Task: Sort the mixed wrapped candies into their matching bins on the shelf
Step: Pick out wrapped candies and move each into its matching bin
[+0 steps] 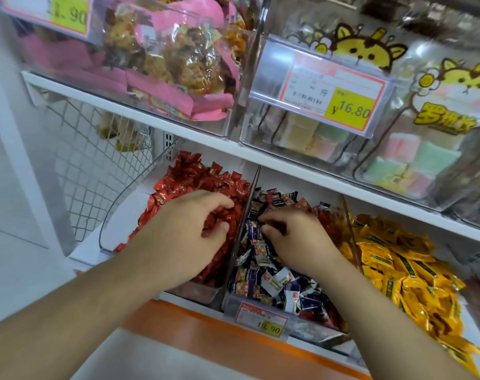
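Both bare arms reach forward and a little toward each other. The left hand (189,229) is palm down, its fingers bent and curled downward, thumb tucked near the fingertips. The right hand (296,237) is also palm down, just beside the left one but not touching it. Its fingers are curled in tight toward the left, with the fingertips close together. The wrists are straight, and both forearms are bare.
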Available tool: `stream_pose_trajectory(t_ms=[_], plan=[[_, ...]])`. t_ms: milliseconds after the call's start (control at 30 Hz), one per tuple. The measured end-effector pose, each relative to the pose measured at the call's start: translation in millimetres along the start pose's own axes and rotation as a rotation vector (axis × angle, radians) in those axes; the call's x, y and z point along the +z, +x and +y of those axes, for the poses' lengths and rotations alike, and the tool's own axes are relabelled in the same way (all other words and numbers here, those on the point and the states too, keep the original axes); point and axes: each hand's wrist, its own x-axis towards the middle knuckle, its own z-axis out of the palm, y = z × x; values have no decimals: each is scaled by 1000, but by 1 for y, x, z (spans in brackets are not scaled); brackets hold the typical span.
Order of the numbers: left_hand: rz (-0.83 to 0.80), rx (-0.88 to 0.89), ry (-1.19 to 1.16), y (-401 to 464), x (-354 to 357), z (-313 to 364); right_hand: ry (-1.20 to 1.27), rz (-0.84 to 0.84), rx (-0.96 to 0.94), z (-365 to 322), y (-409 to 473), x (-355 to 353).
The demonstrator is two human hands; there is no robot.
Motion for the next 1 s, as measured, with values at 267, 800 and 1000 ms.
stream_pose_trajectory(t_ms=[267,800,1000], plan=[[-72,57,1,-1,11,-1,-79,10,-3,5,3,8],[-63,31,0,-4,9,6,167,144,117,6,-20,-16],[-27,29,-34,-3,9,10,223,260,172,3,-28,-31]])
